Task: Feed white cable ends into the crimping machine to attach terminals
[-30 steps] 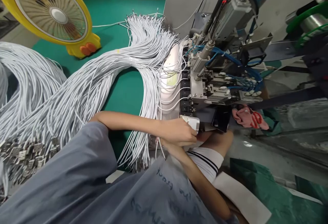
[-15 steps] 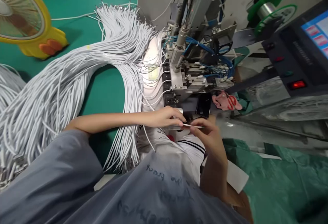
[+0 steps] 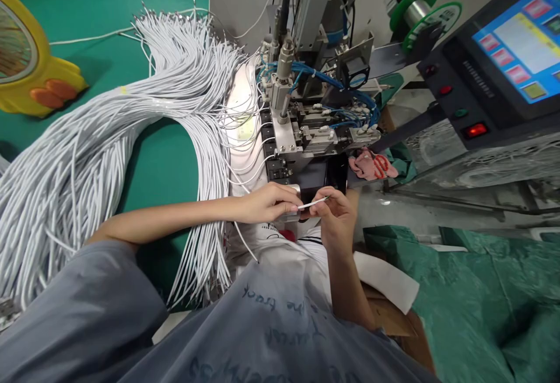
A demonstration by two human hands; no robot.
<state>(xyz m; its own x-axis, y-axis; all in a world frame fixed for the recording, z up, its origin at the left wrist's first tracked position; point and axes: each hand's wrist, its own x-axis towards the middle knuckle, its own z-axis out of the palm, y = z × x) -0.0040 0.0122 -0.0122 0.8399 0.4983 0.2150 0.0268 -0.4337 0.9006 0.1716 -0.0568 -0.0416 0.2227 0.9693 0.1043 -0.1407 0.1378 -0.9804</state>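
Note:
A white cable (image 3: 311, 203) with thin, partly green wires at its tip spans the gap between my two hands. My left hand (image 3: 273, 202) is closed, pinching the cable between thumb and fingers. At the cable's wire end, the fingertips of my right hand (image 3: 336, 213) are closed on it. Just beyond the hands stands a soldering-type machine (image 3: 297, 120) with metal clamps and blue air tubes; several white cables run into its near side. Left of it, a large bundle of white cables (image 3: 122, 114) lies on the green table mat (image 3: 170, 161), passing under my left forearm.
A control panel with a lit screen (image 3: 520, 44) juts in at the upper right, near a solder wire spool (image 3: 417, 12). A dark phone (image 3: 336, 173) and a pink cloth (image 3: 371, 164) lie beside the machine. A yellow fan (image 3: 44, 73) stands left; green sheeting (image 3: 472, 289) covers the lower right.
The view has swung right, so everything appears farther left. My right hand has turned and its fingers now sit at the cable's tip, where green wire shows.

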